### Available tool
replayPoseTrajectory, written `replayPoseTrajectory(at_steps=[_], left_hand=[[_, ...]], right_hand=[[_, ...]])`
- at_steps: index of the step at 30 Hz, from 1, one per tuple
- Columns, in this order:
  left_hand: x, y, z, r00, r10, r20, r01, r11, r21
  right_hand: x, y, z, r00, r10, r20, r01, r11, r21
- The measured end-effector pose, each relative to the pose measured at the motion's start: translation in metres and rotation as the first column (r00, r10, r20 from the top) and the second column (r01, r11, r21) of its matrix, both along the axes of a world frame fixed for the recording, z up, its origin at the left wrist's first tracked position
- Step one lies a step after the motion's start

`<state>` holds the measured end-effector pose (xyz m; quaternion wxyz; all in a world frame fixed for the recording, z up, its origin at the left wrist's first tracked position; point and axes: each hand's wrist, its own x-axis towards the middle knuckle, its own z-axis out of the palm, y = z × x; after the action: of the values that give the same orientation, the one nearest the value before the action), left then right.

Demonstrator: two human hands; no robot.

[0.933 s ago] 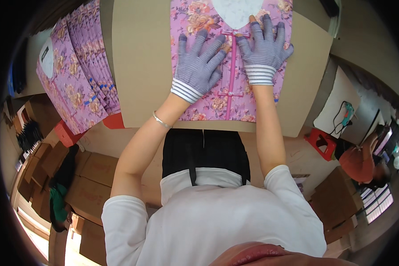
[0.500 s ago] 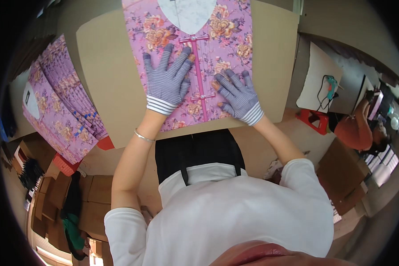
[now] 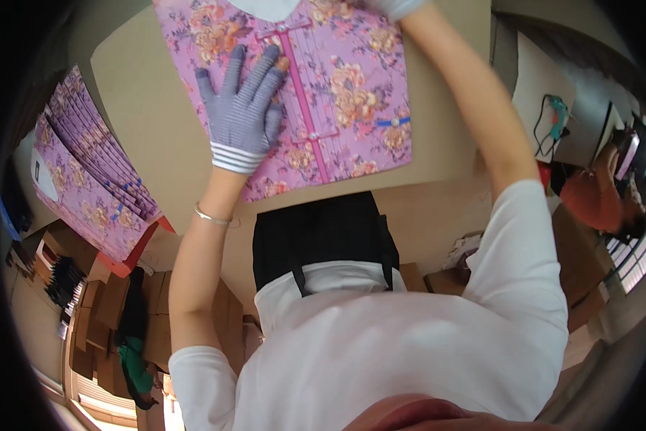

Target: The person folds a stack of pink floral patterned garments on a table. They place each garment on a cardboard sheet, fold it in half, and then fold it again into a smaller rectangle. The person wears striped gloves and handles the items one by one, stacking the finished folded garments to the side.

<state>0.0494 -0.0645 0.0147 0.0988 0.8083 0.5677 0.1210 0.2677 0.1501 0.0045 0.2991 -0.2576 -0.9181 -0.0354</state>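
A folded purple floral blouse (image 3: 352,108) lies on a tan board (image 3: 445,122) in front of me. Pink trim and knot fastenings run down its front, and a pale collar panel (image 3: 265,7) shows at the top. Flat on the blouse, left of the trim, rests my left hand (image 3: 238,108) in a grey striped glove, fingers spread. My right hand (image 3: 398,6) reaches to the blouse's far right corner; the upper picture edge cuts it off, so its fingers are hidden. A blue strip (image 3: 393,122) shows on the blouse's right side.
To the left is a stack of similar folded blouses (image 3: 97,172) with blue strips. Cardboard boxes (image 3: 107,323) stand behind at lower left, near a person in green (image 3: 132,359). At right are a teal tool with a cord (image 3: 557,118) and a person in orange (image 3: 592,197).
My right hand has left the blouse's lower right and reached far up to its top right corner. My left hand stays flat on the blouse. The blue strip has come into sight.
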Motion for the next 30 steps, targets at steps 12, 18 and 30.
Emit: replayPoseTrajectory(at_steps=[12,18,30], left_hand=[[-0.010,-0.029,-0.001,0.989,-0.140,-0.040,0.140,0.990,0.019],[-0.007,-0.069,0.013,0.981,-0.189,0.032,0.191,0.980,-0.060],[-0.004,-0.057,0.015,0.973,-0.226,0.040,0.229,0.970,-0.085]], right_hand=[[0.070,-0.366,0.076,0.917,-0.369,-0.150,0.036,0.451,-0.892],[0.063,-0.330,0.020,0.638,-0.770,0.008,-0.049,-0.051,-0.997],[0.057,0.022,-0.026,0.436,-0.873,-0.219,-0.438,0.007,-0.899]])
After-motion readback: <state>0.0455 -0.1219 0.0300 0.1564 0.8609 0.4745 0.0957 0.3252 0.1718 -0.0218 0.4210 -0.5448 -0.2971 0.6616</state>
